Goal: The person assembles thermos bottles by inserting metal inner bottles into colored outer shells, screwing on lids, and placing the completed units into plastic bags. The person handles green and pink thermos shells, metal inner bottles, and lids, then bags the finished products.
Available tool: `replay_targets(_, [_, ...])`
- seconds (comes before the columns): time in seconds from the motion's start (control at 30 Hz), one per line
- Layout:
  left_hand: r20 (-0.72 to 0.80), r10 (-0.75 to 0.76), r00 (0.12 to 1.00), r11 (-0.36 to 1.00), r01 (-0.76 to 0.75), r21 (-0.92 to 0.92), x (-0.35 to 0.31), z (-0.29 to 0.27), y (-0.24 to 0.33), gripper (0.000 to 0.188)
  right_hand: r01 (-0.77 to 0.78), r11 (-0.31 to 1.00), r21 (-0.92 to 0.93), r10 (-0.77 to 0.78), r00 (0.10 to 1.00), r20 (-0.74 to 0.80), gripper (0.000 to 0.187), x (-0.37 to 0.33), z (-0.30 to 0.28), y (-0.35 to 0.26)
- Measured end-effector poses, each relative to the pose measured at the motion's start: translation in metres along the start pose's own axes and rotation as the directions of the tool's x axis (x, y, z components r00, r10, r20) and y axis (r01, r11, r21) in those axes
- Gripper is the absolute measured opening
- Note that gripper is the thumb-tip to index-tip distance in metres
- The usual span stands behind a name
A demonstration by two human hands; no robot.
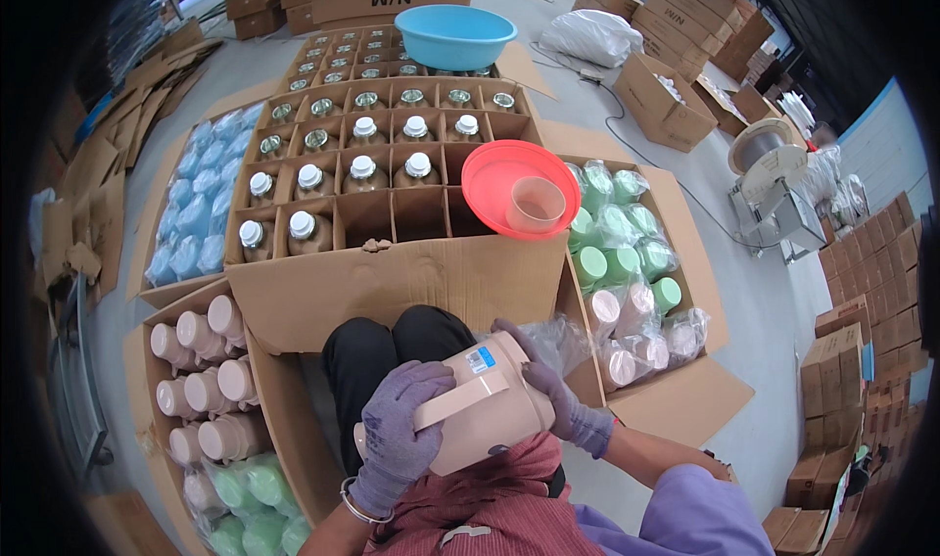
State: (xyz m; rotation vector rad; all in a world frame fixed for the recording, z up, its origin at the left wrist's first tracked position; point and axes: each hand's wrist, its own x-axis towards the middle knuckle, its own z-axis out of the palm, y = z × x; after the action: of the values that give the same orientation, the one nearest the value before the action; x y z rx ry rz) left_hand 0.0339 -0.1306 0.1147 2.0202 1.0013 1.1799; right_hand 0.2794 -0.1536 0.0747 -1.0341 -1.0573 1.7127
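Note:
A pale pink plastic jug (504, 424) with a strap-like handle and a blue-and-white sticker lies tilted across my lap. My left hand (399, 437), in a grey-purple glove, is wrapped round the jug by its handle. On the other side, my right hand (560, 399), gloved alike, grips the jug near its wide end; some of its fingers are hidden behind it. Just ahead stands a divided carton (392, 282) of silvery bottles, several with white caps (417, 164). On its right corner rests a red basin (490, 179) with a pink plastic ring (537, 204) inside.
A light blue basin (455, 37) sits on the farther carton of bottles. Pink jugs (204, 390) fill a left box, above bagged green ones. Bagged green and pink jugs (622, 262) stand at right, blue bagged pieces (201, 194) at left. A cable reel machine (774, 174) is farther right.

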Motion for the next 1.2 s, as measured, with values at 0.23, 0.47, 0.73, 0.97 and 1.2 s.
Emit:
replay_targets(0.23, [-0.134, -0.599, 0.789, 0.741, 0.483, -0.467, -0.058, 0.007, -0.014, 0.026, -0.168, 0.879, -0.446, 0.271, 0.946, 0.177, 0.076, 0.048, 0.024, -0.062])
replay_targets(0.47, [0.222, -0.603, 0.766, 0.758, 0.637, -0.139, -0.044, -0.059, -0.005, 0.057, 0.196, 0.842, -0.502, 0.08, 0.876, 0.476, 0.066, 0.051, 0.033, -0.055])
replay_targets(0.73, [0.55, -0.734, 0.399, 0.089, 0.859, -0.504, -0.036, -0.129, -0.046, 0.027, 0.406, 0.104, -0.908, -0.524, 0.798, 0.297, 0.059, 0.143, -0.024, -0.099])
replay_targets(0.97, [0.291, -0.796, 0.53, -0.494, -0.291, -0.819, -0.05, -0.074, -0.081, 0.03, -0.321, 0.124, -0.939, -0.414, 0.843, -0.343, 0.095, 0.186, -0.161, -0.081])
replay_targets(1.2, [0.148, -0.768, 0.623, -0.449, -0.359, -0.818, -0.039, -0.052, -0.077, 0.021, 0.39, -0.409, -0.825, -0.361, 0.761, 0.539, 0.077, 0.121, 0.018, -0.124])
